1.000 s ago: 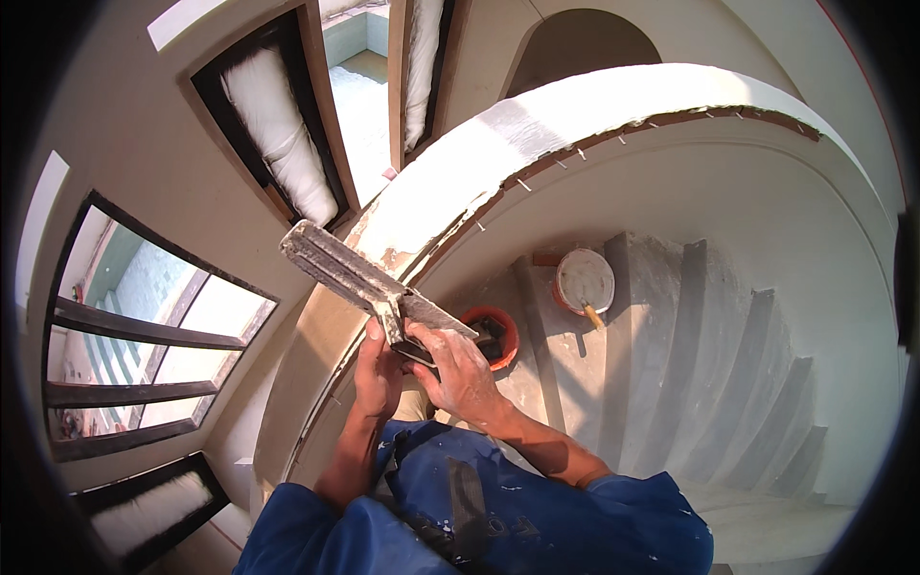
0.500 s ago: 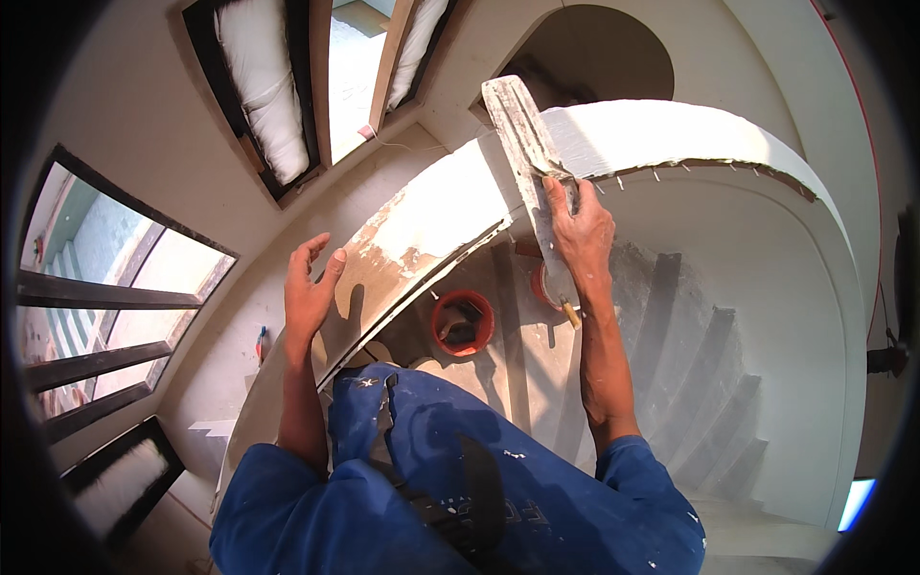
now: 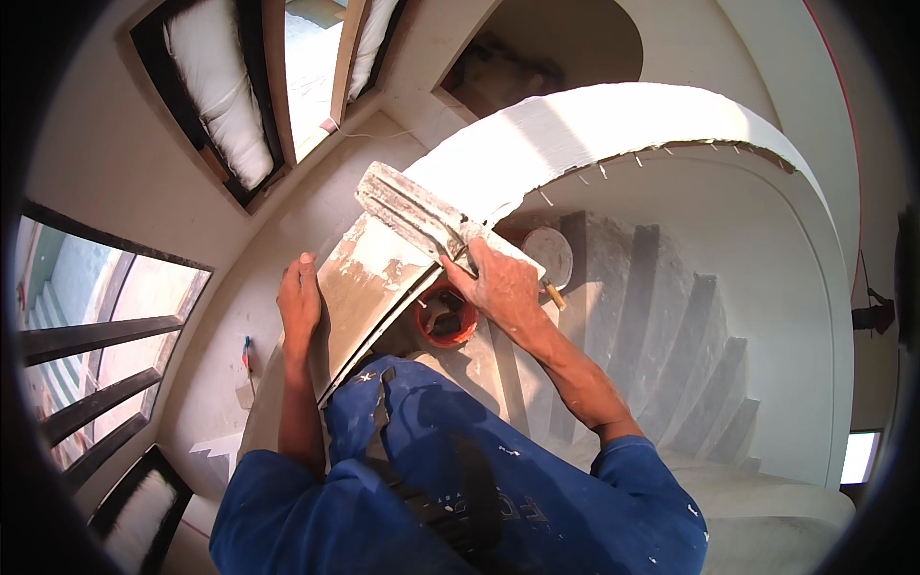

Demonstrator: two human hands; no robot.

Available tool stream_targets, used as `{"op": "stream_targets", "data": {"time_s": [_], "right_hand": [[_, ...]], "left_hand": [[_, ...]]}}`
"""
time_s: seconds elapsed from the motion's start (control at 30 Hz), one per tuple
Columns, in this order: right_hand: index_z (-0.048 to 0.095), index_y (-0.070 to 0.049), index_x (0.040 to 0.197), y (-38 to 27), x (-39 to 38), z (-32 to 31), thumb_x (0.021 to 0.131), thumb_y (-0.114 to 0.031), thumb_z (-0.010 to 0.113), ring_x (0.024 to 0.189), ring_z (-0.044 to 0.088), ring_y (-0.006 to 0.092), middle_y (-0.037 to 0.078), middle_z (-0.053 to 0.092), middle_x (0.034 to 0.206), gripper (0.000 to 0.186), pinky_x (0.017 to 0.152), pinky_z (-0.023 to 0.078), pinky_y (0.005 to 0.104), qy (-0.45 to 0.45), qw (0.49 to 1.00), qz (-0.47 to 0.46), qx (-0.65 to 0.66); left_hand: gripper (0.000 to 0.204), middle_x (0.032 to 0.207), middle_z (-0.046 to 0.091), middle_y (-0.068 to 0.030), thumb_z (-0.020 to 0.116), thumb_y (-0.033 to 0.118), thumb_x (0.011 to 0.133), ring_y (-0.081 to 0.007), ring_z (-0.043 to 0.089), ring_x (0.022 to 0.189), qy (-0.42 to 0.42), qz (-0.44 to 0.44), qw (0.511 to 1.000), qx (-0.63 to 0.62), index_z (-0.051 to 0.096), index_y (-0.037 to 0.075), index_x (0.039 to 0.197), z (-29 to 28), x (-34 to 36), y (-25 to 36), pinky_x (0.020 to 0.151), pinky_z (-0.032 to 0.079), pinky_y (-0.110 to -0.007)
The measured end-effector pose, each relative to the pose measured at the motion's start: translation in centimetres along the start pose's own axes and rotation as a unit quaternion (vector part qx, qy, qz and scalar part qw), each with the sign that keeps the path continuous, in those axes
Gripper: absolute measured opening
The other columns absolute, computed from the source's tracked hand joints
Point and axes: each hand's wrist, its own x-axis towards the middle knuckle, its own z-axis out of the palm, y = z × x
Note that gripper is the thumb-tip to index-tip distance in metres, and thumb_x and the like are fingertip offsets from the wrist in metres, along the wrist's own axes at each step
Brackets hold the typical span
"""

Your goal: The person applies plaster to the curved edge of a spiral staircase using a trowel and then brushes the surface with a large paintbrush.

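Note:
My right hand (image 3: 498, 287) is closed on the handle of a long, plaster-crusted trowel (image 3: 407, 211), whose blade lies across the curved top of the half wall (image 3: 623, 110). That top is white along the far stretch and patchy over brown board nearer me. My left hand (image 3: 299, 297) is at the band's outer left edge, empty, fingers extended. Below the inner edge, an orange bucket (image 3: 446, 321) with dark contents and a lighter bucket (image 3: 551, 251) with a wooden-handled tool (image 3: 556, 297) sit on the stairs, partly hidden by my hand and trowel.
Grey winding steps (image 3: 690, 345) descend round the right, beside a white curved wall (image 3: 800, 383). Short pins stick out along the half wall's inner edge. Windows with dark bars (image 3: 96, 340) and padded framed openings (image 3: 216, 91) are at the left. A small blue-and-red tool (image 3: 247, 356) rests left of me.
Both hands were on the trowel; my left hand let go and moved to the band's left edge. The trowel rose to the far right, then came back down-left across the band.

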Motion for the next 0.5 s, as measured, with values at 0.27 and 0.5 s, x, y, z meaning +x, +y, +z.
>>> {"op": "stream_targets", "data": {"time_s": [0.27, 0.5], "right_hand": [[0.067, -0.001, 0.096, 16.6, 9.0, -8.7, 0.090, -0.060, 0.054, 0.085, 0.067, 0.0465, 0.029, 0.068, 0.085, 0.061, 0.076, 0.052, 0.0529, 0.076, 0.952, 0.280, -0.100], [0.064, 0.001, 0.122, 25.5, 10.8, -16.4, 0.088, -0.059, 0.052, 0.114, 0.061, 0.0423, 0.029, 0.065, 0.117, 0.071, 0.098, 0.046, 0.0486, 0.117, 0.877, 0.465, -0.044]], "left_hand": [[0.059, 0.116, 0.065, -0.0201, 0.032, 0.049, 0.104, -0.0352, 0.059, 0.111, 0.029, -0.004, 0.999, 0.025, 0.067, 0.002, 0.114, 0.0, -0.5, 1.6, 0.098, 0.042, -0.040], [0.055, 0.110, 0.066, -0.0199, 0.033, 0.044, 0.104, -0.0357, 0.061, 0.104, 0.068, 0.035, 0.995, 0.058, 0.068, 0.000, 0.108, 0.6, -1.1, 3.0, 0.094, 0.044, -0.042]]}}
